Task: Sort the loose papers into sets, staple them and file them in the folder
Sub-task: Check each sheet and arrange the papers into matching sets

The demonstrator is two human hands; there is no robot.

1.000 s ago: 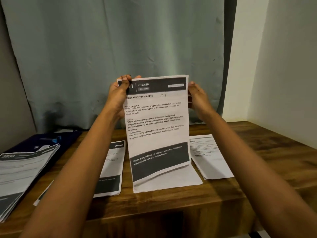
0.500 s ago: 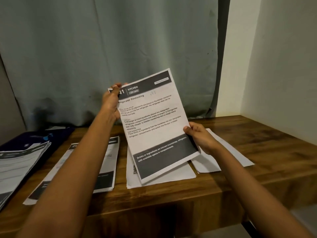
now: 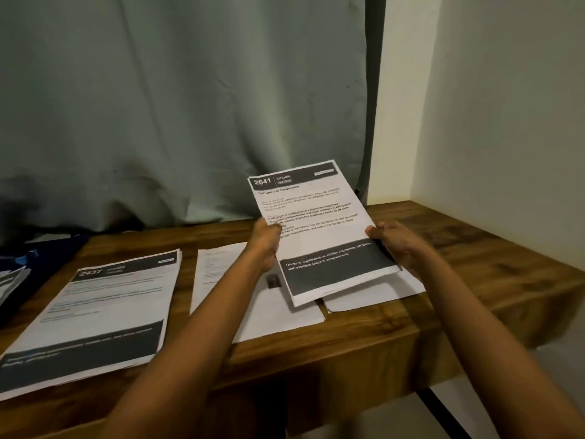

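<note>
The 2641 "Refrigerator Restocking" sheets (image 3: pixel 311 229) are held just above the right half of the wooden desk (image 3: pixel 474 248), tilted up from it, with the black footer band toward the person and the header pointing to about 11 o'clock. That long axis runs roughly 5 to 11 o'clock. The left hand (image 3: pixel 264 245) pinches the left long edge near its middle; the right hand (image 3: pixel 391 242) pinches the right long edge at about the same height, thumb on top. Both hands are closed on this set, and neither is clearly nearer.

Under the lower edge, at 6 o'clock from the grip, lie loose white sheets (image 3: pixel 373 296), and more plain sheets (image 3: pixel 221 274) lie at 8 o'clock. The 2437 stack (image 3: pixel 95 312) sits well apart at 8 to 9 o'clock, and the dark blue folder (image 3: pixel 19 258) is farther out at 9 o'clock by the desk's left edge. Whether the held set is stapled cannot be seen. In my judgement, filing it means carrying it left across the 2437 stack.
</note>
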